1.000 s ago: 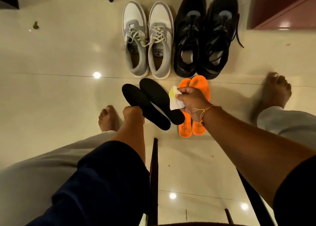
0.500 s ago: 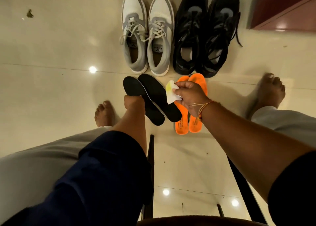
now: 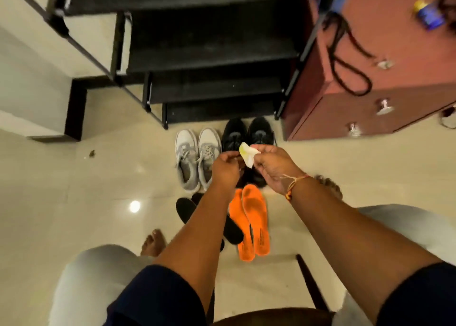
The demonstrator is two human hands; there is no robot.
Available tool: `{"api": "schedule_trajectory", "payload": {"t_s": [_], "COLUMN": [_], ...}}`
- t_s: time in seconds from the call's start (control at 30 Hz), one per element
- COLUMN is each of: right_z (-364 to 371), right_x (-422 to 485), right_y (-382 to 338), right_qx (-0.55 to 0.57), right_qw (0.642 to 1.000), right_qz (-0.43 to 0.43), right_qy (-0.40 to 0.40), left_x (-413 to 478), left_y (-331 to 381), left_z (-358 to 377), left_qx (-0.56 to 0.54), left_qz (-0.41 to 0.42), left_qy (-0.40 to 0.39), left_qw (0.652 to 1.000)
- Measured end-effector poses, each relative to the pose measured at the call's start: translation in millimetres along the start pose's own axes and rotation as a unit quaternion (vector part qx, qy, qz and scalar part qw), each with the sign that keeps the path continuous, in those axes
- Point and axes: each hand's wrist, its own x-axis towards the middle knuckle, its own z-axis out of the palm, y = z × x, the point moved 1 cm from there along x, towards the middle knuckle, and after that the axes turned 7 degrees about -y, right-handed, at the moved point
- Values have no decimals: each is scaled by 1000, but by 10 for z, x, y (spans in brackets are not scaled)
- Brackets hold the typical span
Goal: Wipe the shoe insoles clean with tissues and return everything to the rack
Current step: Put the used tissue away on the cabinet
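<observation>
Just the head cam here. Both hands are raised over the black shoes [image 3: 246, 133]. The right hand [image 3: 272, 170] pinches the tissue [image 3: 247, 156] at its 3 o'clock corner. The left hand [image 3: 225, 169] has its fingers curled onto the 9 o'clock edge, which looks like a pinch too, though that side's a bit blurry.

The tissue is crumpled, with a yellowish patch. I'd guess it's feather-light, limp and quick to tear, so it's better folded into a pad and held by the fold than dragged by one corner.

The orange insoles [image 3: 254, 223] lie on the floor at 6 o'clock from the hands, side by side and overlapping a little. The black insoles [image 3: 187, 208] are at 7 o'clock, partly hidden under the left forearm. They're probably thin, bendy foam and weigh next to nothing, so I'd grab one at the heel end and let it rest along the palm while wiping.

The grey shoes [image 3: 197, 158] sit at 9 o'clock, just beside the black pair. The rack [image 3: 212, 54] is at 12 o'clock with its dark shelves. A reddish cabinet [image 3: 382, 66] stands at 2 o'clock, touching or nearly touching the rack's side, with a dark cord [image 3: 345, 54] on top.

Both pairs of shoes stand between the insoles and the rack, so they're what you'd be reaching over.
</observation>
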Motion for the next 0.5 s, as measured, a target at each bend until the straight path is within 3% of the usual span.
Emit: {"api": "schedule_trajectory", "payload": {"t_s": [0.27,0.5], "right_z": [-810,-1317], "right_x": [-498,-296], "right_y": [-1167,-2405], "right_qx": [-1,-95], "right_qw": [983,934], "right_qz": [-151,-246], "right_qy": [103,240], "left_x": [-464,-569], "left_y": [934,1756], "left_z": [934,1674], "left_qx": [220,273], "left_qz": [187,271], "left_qy": [-48,-85], "left_qw": [956,919]}}
